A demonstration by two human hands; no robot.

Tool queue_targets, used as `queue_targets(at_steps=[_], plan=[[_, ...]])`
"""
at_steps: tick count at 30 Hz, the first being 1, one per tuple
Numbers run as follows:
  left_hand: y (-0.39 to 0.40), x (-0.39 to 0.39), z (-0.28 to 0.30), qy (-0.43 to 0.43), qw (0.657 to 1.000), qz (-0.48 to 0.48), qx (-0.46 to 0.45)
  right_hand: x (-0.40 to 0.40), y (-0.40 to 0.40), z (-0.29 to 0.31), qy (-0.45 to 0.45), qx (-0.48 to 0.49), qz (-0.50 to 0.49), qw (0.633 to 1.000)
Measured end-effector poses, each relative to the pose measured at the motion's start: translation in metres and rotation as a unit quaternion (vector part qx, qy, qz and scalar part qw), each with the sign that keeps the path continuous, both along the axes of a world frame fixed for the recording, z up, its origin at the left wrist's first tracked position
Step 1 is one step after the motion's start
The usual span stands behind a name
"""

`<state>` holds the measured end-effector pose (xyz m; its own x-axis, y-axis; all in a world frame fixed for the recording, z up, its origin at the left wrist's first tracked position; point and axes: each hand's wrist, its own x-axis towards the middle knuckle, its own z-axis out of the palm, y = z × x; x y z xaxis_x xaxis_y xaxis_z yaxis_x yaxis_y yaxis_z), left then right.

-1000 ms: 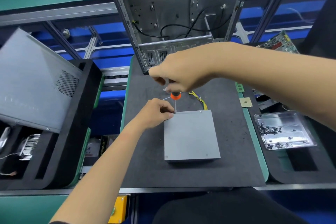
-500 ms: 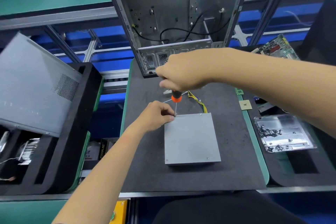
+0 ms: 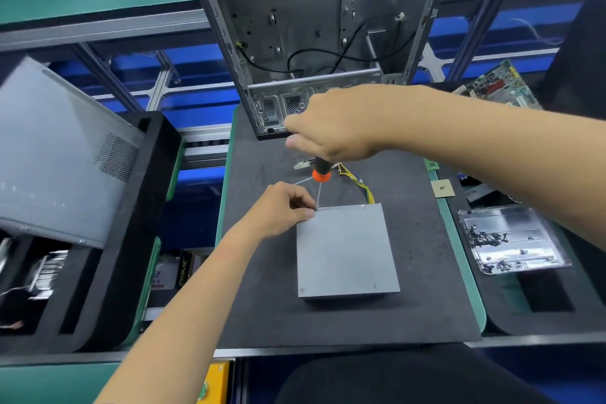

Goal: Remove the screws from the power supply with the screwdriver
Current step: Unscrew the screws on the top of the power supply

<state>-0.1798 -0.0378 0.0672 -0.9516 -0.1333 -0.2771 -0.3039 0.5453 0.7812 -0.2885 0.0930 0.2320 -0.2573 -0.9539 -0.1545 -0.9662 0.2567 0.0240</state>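
Observation:
A grey power supply lies flat on the dark mat, its yellow wires running off the far side. My right hand grips the handle of a screwdriver with a black and orange grip, held nearly upright. Its tip stands on the far left corner of the power supply. My left hand sits at that same corner, fingertips pinching the shaft near the tip. A screw shows at the far right corner, and two more near the front edge.
An open computer case stands behind the mat. A clear tray with several loose screws sits at the right, beside a small chip. A grey side panel leans on black foam at the left. A circuit board lies far right.
My right hand has turned on the screwdriver handle. The left hand stays at the far left corner. The view has shifted slightly.

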Motion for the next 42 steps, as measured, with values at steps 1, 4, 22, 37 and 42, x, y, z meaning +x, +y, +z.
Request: queue_targets(at_steps=[1, 4, 22, 37, 42], plan=[[0.000, 0.000, -0.001, 0.000, 1.000, 0.001, -0.001, 0.001, -0.002, -0.002, 0.018, -0.006, 0.004, 1.000], [-0.001, 0.001, -0.002, 0.004, 1.000, -0.002, 0.006, -0.001, -0.007, 0.004, -0.048, 0.010, 0.071, 0.996], [0.001, 0.004, -0.004, 0.032, 0.999, -0.011, -0.019, -0.004, 0.002, 0.005, -0.178, -0.031, 0.031, 0.983], [0.007, 0.018, -0.007, 0.167, 0.967, -0.081, -0.177, -0.015, 0.024, 0.010, -0.181, -0.123, -0.079, 0.973], [0.008, 0.016, -0.006, 0.150, 0.972, -0.065, -0.169, -0.014, 0.024, 0.010, -0.172, -0.118, -0.072, 0.975]])
